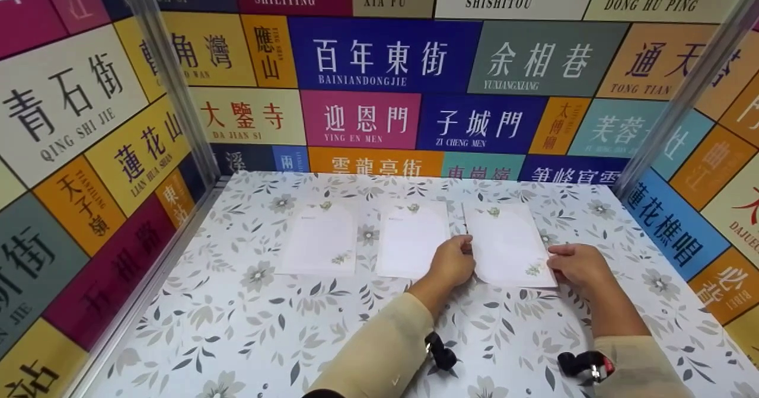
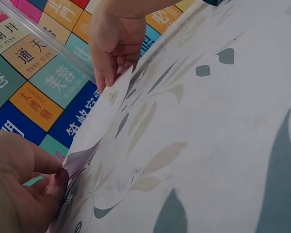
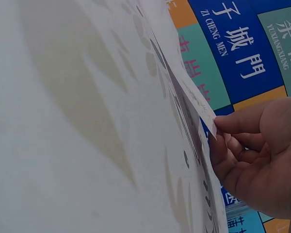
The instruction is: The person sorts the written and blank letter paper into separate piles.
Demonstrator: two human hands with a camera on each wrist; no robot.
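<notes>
A sheet of letter paper (image 1: 507, 244) with green floral print at its top and lower right lies at the right of a row, between my hands. My left hand (image 1: 453, 263) pinches its left edge between thumb and fingers; in the left wrist view that edge of the letter paper (image 2: 83, 158) is bent up and shaded. On the opposite edge, near the lower corner, my right hand (image 1: 578, 263) pinches the paper between thumb and fingertips. The right wrist view shows the pinched corner of the letter paper (image 3: 203, 109) raised off the tabletop.
Two similar sheets lie flat to the left, a middle sheet (image 1: 409, 241) close to my left hand and a far-left sheet (image 1: 320, 238). A leaf-patterned cloth (image 1: 237, 327) covers the table. Walls with colourful place-name signs (image 1: 379, 57) and clear corner posts (image 1: 178, 83) enclose it.
</notes>
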